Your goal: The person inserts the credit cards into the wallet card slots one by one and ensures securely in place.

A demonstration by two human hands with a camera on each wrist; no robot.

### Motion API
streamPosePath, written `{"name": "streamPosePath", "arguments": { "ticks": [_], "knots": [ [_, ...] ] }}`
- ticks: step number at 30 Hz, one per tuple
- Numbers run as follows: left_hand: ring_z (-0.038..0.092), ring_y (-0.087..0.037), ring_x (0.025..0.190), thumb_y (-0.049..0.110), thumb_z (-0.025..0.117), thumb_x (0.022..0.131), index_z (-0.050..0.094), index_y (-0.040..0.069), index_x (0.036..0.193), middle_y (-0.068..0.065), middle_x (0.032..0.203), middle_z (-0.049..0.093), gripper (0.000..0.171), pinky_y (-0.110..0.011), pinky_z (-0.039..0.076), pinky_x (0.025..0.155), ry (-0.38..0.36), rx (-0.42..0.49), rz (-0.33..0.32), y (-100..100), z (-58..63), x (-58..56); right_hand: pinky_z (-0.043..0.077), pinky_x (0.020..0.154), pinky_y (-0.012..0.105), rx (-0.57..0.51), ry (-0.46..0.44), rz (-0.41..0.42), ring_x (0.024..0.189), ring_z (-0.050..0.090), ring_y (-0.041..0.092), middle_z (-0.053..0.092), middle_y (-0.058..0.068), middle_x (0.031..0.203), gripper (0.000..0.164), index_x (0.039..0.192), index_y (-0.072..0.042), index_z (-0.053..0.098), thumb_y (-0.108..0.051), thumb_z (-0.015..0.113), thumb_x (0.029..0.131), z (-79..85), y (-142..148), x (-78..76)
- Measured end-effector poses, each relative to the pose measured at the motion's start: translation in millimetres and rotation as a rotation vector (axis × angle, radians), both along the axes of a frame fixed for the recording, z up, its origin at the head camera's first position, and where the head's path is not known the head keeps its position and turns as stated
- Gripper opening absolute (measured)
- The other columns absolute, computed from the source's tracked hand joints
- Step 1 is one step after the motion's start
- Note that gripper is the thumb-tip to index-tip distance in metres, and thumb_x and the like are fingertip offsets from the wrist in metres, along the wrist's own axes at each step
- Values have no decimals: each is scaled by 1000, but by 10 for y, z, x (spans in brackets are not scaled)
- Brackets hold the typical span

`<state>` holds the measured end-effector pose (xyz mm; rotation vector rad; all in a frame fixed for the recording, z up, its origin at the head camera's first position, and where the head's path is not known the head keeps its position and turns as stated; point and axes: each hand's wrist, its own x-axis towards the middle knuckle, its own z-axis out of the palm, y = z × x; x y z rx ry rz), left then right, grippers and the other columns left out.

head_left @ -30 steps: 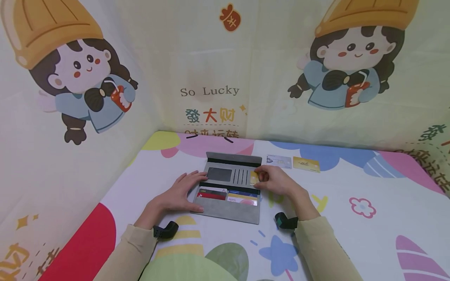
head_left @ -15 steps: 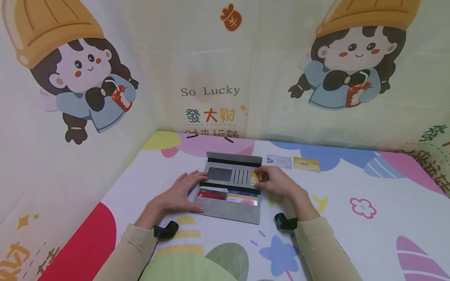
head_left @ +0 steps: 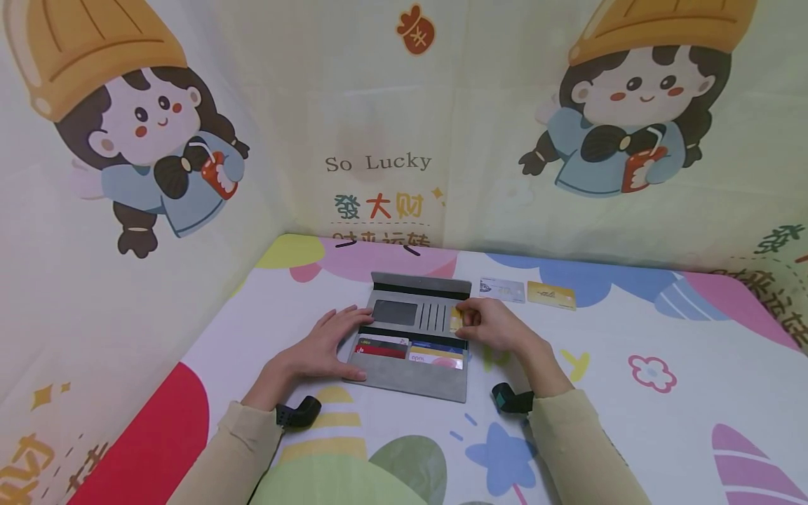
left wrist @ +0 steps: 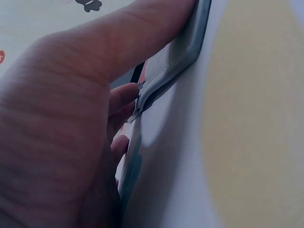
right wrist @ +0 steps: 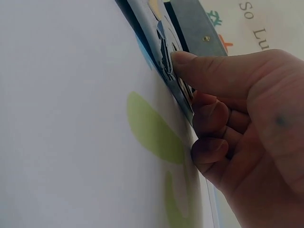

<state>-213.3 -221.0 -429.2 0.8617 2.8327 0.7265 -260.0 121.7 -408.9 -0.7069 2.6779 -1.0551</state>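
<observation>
A grey wallet [head_left: 410, 386] lies unfolded on the table, its top flap raised. My left hand [head_left: 312, 351] rests on its left side, fingers extended along the upper edge and thumb on the lower panel. At the right end of the upper panel, a yellow card [head_left: 455, 320] sticks out of a slot. The thumb and forefinger of my right hand [head_left: 499, 327] pinch that card's outer edge; the remaining fingers are curled, as the right wrist view shows. Several cards, among them a red one [head_left: 381, 353] and a pinkish-white one [head_left: 435, 360], sit in the lower panel's pockets.
Behind my right hand, a silver card [head_left: 501, 289] and a gold card [head_left: 551, 295] lie flat on the patterned tablecloth [head_left: 631, 435]. A printed cloth wall [head_left: 480, 154] rises at the table's far edge, and another stands on the left.
</observation>
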Motion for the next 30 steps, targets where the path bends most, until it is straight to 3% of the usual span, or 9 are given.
{"name": "streamPosePath", "arguments": {
  "ticks": [30],
  "knots": [
    [12,-22,140,66,70,63,38,20,141,1,149,28,96,-48,3,111,7,-2,-11,-2,-1,-14,40,61,30,4,-26,-12,69,50,18,52,3,75,45,119,1,58,-15,74,80,10,-1,9]
  ]
}}
